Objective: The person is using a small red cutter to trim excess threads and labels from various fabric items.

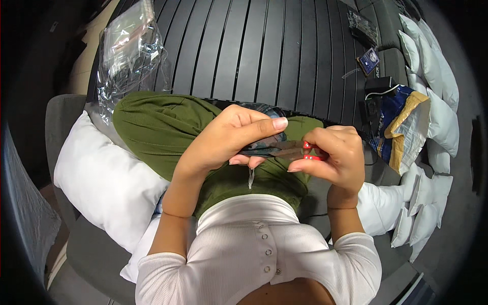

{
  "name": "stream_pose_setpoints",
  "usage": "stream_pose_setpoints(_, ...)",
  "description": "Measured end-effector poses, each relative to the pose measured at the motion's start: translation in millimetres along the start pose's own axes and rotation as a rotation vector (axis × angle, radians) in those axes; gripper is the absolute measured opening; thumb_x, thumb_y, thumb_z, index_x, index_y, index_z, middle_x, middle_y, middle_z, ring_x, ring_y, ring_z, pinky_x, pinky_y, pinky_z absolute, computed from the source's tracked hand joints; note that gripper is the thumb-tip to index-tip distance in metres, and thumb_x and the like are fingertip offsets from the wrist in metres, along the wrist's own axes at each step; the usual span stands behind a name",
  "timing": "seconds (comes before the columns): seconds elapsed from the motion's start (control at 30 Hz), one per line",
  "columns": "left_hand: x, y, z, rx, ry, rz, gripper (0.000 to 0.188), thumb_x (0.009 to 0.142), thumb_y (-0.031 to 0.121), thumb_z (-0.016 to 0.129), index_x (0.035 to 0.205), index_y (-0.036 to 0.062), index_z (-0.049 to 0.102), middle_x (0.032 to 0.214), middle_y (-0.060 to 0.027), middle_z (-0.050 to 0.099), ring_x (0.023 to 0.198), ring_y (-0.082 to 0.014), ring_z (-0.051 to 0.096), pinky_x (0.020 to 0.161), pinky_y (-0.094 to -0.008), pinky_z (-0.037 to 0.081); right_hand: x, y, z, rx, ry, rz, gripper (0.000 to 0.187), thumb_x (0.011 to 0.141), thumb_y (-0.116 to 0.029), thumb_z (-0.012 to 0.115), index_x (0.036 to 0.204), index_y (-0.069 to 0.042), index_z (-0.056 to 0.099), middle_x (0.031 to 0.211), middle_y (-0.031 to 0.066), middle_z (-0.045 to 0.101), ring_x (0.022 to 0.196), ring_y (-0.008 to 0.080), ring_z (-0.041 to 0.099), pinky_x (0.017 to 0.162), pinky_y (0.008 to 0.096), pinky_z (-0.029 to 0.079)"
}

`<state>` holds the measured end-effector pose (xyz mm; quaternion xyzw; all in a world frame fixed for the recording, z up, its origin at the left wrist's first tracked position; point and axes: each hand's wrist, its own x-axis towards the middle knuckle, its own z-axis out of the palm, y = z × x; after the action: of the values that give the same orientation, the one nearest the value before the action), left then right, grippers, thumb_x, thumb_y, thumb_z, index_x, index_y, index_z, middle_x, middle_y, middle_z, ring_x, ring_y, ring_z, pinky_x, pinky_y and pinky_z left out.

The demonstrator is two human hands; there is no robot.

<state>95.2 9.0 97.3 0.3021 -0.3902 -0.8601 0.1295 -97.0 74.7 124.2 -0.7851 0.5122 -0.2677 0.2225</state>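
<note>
My left hand [230, 134] is closed on a piece of dark patterned cloth [262, 146], thumb on top and fingertips showing underneath. The cloth lies over my lap, and part of it shows beyond the hand. To its right, my right hand [335, 155] is closed in a pinch around a small red item [313, 158] with pale dots. Its red parts show in two places between thumb and forefinger; I cannot make out its kind. A brownish, blurred strip [290, 152] spans the gap between the hands. Below the left fingertips hangs a thin whitish strip [250, 179].
Ahead is a black slatted table [244, 51]. Clear plastic bags [131, 56] lie at its left. To the right are a blue and gold bag [401, 122], a black box [380, 84] with a cable, and several white pillows [442, 112]. Another white pillow [104, 178] sits at my left.
</note>
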Motion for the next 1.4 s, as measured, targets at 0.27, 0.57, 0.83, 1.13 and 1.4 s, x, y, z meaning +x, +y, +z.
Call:
stream_pose_setpoints(0.27,0.0,0.5,-1.0,0.037,-0.020,0.020,0.035,0.084,0.032,0.054,0.071,-0.0007,0.060,0.048,-0.0017,0.050,0.033,-0.0010,0.033,0.031,-0.0155,0.023,0.7,-1.2,0.4,0.017,0.038,0.015,0.039,0.059,-0.038,0.073,0.062,-0.005,0.051,0.047,0.0027,0.046,0.040,0.0174,0.049,0.039,0.0254,0.036)
stream_pose_setpoints(0.57,-1.8,2.7,0.2,0.075,-0.003,0.008,0.034,0.084,0.031,0.055,0.074,-0.0009,0.062,0.047,-0.0008,0.050,0.033,-0.0011,0.036,0.031,-0.0154,0.024,-2.0,2.4,4.4,0.042,0.045,0.007,0.044,0.053,-0.041,0.072,0.061,-0.003,0.050,0.046,0.0025,0.040,0.037,0.0164,0.039,0.039,0.0243,0.029)
stream_pose_setpoints(0.83,-0.1,-0.2,-2.0,0.109,-0.046,0.000,0.033,0.084,0.030,0.054,0.073,-0.0004,0.061,0.046,-0.0011,0.049,0.033,-0.0013,0.034,0.031,-0.0158,0.024,-2.1,2.8,4.0,0.028,0.043,-0.012,0.045,0.056,-0.042,0.070,0.058,-0.003,0.049,0.045,0.0030,0.037,0.037,0.0166,0.038,0.039,0.0239,0.028)
stream_pose_setpoints(1.13,-2.9,2.8,1.2,0.047,-0.003,0.023,0.033,0.085,0.029,0.054,0.070,-0.0006,0.060,0.047,-0.0027,0.051,0.032,-0.0020,0.035,0.031,-0.0157,0.026,-10.3,8.5,-1.1,0.249,0.291,0.234,0.049,0.061,-0.043,0.072,0.066,-0.001,0.048,0.054,-0.0004,0.042,0.043,0.0072,0.038,0.041,0.0194,0.029)
stream_pose_setpoints(1.4,-2.0,0.3,-0.5,0.025,-0.011,0.017,0.035,0.085,0.029,0.053,0.066,0.0002,0.058,0.047,-0.0034,0.052,0.031,-0.0021,0.035,0.031,-0.0158,0.026,-8.2,5.6,13.5,0.276,0.164,0.149,0.063,0.060,-0.064,0.062,0.061,-0.004,0.042,0.050,-0.0019,0.036,0.041,0.0066,0.034,0.039,0.0204,0.024)
